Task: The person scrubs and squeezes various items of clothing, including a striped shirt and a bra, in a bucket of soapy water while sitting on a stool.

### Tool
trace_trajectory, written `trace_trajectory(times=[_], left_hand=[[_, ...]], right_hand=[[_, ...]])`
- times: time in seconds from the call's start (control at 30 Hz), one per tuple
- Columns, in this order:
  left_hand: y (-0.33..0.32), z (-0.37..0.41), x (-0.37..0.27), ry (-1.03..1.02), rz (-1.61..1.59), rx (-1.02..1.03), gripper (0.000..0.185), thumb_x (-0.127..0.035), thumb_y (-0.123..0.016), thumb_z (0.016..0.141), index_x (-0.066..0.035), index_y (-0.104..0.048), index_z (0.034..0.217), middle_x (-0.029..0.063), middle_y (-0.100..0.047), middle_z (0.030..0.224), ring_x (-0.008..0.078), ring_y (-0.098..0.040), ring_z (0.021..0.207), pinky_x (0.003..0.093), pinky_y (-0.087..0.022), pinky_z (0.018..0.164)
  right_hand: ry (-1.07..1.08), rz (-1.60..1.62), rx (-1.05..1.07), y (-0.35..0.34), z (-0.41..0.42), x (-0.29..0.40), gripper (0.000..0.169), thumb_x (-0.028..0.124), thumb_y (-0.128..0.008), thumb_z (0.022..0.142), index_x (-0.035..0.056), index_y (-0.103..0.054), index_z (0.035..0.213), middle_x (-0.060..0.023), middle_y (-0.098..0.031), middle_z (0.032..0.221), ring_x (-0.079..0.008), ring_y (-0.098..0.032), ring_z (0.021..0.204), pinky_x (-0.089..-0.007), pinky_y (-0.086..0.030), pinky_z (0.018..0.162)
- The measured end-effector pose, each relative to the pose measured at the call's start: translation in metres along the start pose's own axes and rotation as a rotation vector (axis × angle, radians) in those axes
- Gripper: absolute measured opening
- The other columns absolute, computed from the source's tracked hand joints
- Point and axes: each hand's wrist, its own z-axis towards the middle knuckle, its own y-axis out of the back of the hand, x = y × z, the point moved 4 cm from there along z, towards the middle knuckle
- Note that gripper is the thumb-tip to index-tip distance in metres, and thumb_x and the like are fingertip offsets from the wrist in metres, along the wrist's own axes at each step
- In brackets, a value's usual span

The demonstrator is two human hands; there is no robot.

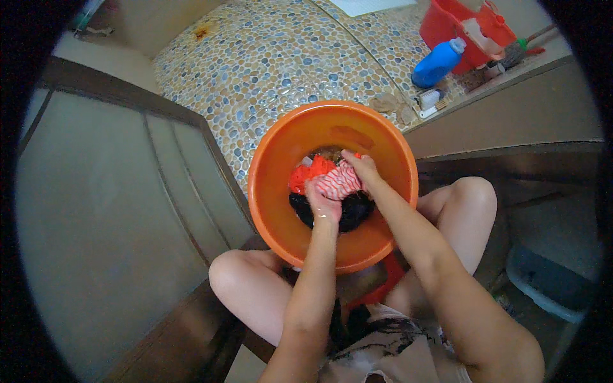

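Note:
Between my knees stands a large orange plastic tub (273, 191) with wet clothes in its bottom. Both hands reach down inside it. My left hand (325, 203) grips the near left part of a red-and-white striped cloth (339, 182), palm turned up. On the cloth's right side, my right hand (362, 167) has hold of its edge, the fingers partly hidden. A bright red-orange garment (311, 173) lies bunched against the striped cloth on the left. Dark cloth (352, 215) sits below them, and some water shows at the far side of the heap.
Pebble-patterned flooring (287, 62) stretches ahead. A blue bottle (437, 63), a white scrub brush (429, 101) and a red bucket (445, 24) stand at the upper right. A framed door panel (110, 167) borders the left. Behind my right leg is a grey basin (546, 282).

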Motion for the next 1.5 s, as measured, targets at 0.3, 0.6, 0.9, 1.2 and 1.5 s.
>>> trace_trajectory(times=[0.3,0.6,0.9,1.2,1.5], left_hand=[[0.087,0.089,-0.02,0.061,0.316,-0.42,0.037,-0.035,-0.048,0.077,-0.007,-0.049,0.101,0.0061,-0.049,0.106,0.0214,-0.049,0.091,0.0338,-0.042,0.077],[0.116,0.104,-0.019,0.16,0.733,-0.752,0.055,-0.047,-0.062,0.066,0.0,-0.052,0.094,0.0055,-0.05,0.077,0.0155,-0.047,0.07,0.0267,-0.043,0.058],[0.163,0.147,-0.03,0.39,2.504,-0.053,0.027,-0.033,-0.05,0.075,-0.01,-0.059,0.087,0.0038,-0.058,0.081,0.0182,-0.053,0.072,0.0339,-0.042,0.06],[0.063,0.12,-0.036,0.144,1.591,-0.14,0.04,-0.041,-0.042,0.076,-0.01,-0.055,0.096,0.0072,-0.057,0.09,0.0245,-0.053,0.082,0.0343,-0.042,0.072],[0.034,0.078,-0.028,0.117,-0.165,-0.034,0.047,-0.035,-0.035,0.079,0.001,-0.043,0.108,0.0164,-0.046,0.11,0.0295,-0.042,0.104,0.0417,-0.031,0.091]], right_hand=[[0.613,-0.991,-0.066,-0.038,0.034,-0.02,0.036,0.014,-0.058,0.067,0.0016,-0.045,0.098,-0.0154,-0.051,0.086,-0.0321,-0.048,0.085,-0.0386,-0.04,0.076],[0.136,-1.165,-0.165,-0.019,0.063,-0.086,0.051,0.033,-0.05,0.074,0.0044,-0.036,0.114,-0.0227,-0.037,0.112,-0.04,-0.037,0.104,-0.0442,-0.034,0.085],[-0.166,-0.643,-0.024,0.01,0.127,-0.201,0.046,0.033,-0.051,0.073,0.0028,-0.045,0.108,-0.0199,-0.045,0.109,-0.0312,-0.045,0.098,-0.0385,-0.033,0.087],[-0.038,-0.251,0.01,0.001,0.104,-0.079,0.033,0.012,-0.057,0.068,0.0051,-0.05,0.1,-0.0093,-0.055,0.092,-0.0222,-0.052,0.083,-0.0347,-0.042,0.076],[-0.356,0.755,0.546,-0.063,-0.005,0.022,0.033,0.015,-0.045,0.076,0.0072,-0.046,0.108,-0.0094,-0.053,0.095,-0.0207,-0.052,0.089,-0.0374,-0.04,0.081]])
